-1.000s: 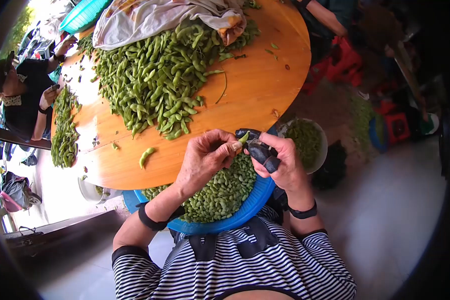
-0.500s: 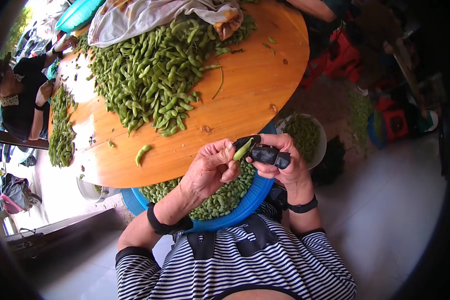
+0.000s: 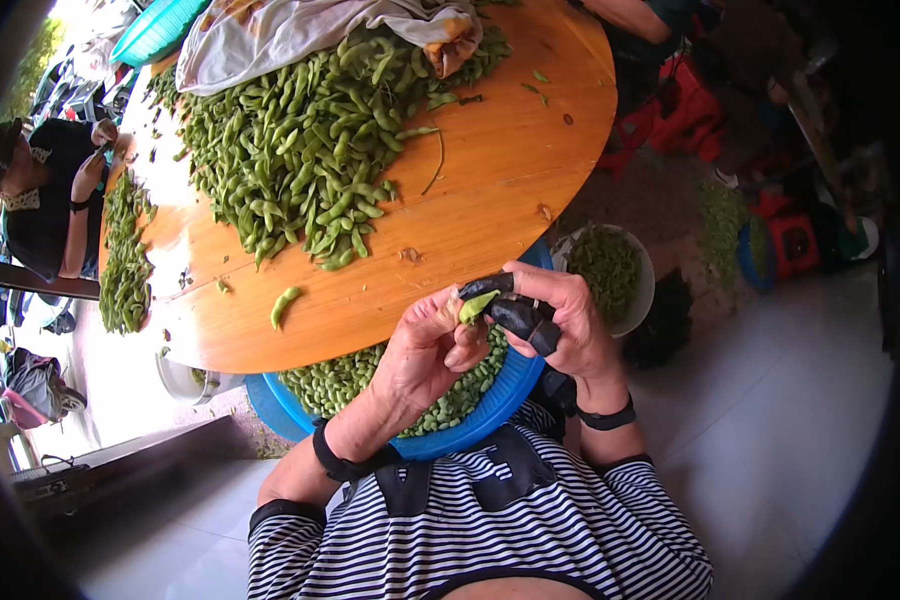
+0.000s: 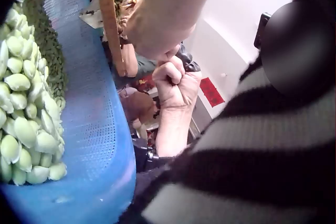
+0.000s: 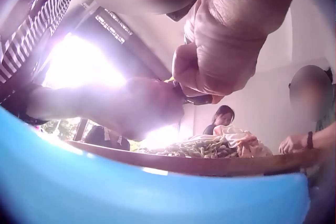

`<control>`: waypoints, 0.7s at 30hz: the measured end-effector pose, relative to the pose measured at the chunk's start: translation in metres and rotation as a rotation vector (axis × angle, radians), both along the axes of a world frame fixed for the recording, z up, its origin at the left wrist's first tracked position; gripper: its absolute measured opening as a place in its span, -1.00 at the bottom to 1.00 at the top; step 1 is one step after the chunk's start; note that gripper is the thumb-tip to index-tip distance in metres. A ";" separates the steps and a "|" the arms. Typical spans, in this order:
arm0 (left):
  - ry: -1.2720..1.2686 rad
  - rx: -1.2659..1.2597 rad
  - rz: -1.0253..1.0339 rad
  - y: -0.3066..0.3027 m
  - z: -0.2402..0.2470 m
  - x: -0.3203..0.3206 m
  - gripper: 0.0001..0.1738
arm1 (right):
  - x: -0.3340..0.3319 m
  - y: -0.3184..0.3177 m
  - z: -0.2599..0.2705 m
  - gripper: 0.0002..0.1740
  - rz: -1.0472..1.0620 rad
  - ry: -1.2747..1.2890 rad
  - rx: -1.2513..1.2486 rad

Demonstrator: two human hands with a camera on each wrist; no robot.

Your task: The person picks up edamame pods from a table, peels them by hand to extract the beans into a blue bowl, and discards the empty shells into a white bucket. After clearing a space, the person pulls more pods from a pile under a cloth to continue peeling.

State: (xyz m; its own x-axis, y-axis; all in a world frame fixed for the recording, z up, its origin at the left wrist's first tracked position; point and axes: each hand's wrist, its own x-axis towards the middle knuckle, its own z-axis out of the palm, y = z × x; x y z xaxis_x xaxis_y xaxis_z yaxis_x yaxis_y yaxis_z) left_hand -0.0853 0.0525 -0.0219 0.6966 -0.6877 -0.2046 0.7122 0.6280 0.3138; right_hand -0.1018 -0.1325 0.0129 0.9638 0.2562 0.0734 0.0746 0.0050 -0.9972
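A green soybean pod [image 3: 477,306] is between my two hands over a blue basket [image 3: 490,420] of shelled beans [image 3: 345,383]. My left hand [image 3: 420,350] pinches the pod with thumb and fingertips. Black coverings [image 3: 525,322] wrap the thumb and a finger of my right hand [image 3: 580,325], which pinches the pod's other end between them. The left wrist view has the shelled beans [image 4: 26,108] close up, with my right hand [image 4: 177,90] beyond the basket wall [image 4: 100,145]. Bright glare washes over my left hand [image 5: 144,106] in the right wrist view.
A large pod heap [image 3: 300,150] covers part of the round wooden table [image 3: 500,170], under a pale cloth [image 3: 270,50]. One loose pod [image 3: 285,306] lies near the edge. A white bucket [image 3: 642,290] of green pieces stands at right. Another person [image 3: 45,200] sits at left.
Both hands stay together at the pod. The pod has tipped from pointing up to a flatter angle, and the right hand's covered fingers have shifted on it. My left forearm has swung slightly rightward.
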 end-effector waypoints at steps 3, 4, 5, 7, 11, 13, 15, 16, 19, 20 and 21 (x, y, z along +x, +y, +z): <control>-0.052 0.063 0.037 0.001 0.001 -0.001 -0.78 | -0.003 0.001 0.001 -0.91 -0.015 0.164 0.062; -0.148 0.226 0.046 0.004 0.004 0.000 -0.79 | -0.002 0.001 0.002 -0.93 -0.027 0.216 0.043; -0.245 0.390 0.055 0.008 0.006 0.001 -0.80 | -0.002 0.002 0.004 -0.93 -0.025 0.216 0.043; -0.424 0.498 0.054 0.012 0.005 0.002 -0.80 | -0.003 0.007 0.007 -0.94 -0.070 0.059 -0.150; -0.806 1.041 0.150 0.015 0.008 0.004 -0.75 | -0.005 0.014 0.004 -0.91 -0.116 -0.111 -0.303; -0.679 0.860 0.028 0.020 0.014 0.011 -0.73 | -0.007 0.019 0.007 -0.88 -0.217 -0.234 -0.391; -0.540 0.764 -0.099 0.026 0.023 0.024 -0.69 | -0.010 0.014 -0.003 -0.87 -0.179 -0.122 -0.322; -0.475 0.725 -0.168 0.027 0.023 0.028 -0.68 | -0.011 0.012 -0.006 -0.86 -0.142 -0.013 -0.250; -0.496 0.740 -0.231 0.027 0.022 0.027 -0.66 | -0.011 0.017 -0.001 -0.85 -0.167 0.063 -0.281; -0.584 0.793 -0.224 0.024 0.021 0.027 -0.66 | -0.011 0.020 0.000 -0.85 -0.167 0.064 -0.282; -0.672 0.846 -0.218 0.022 0.020 0.026 -0.66 | -0.012 0.024 0.001 -0.83 -0.227 -0.064 -0.393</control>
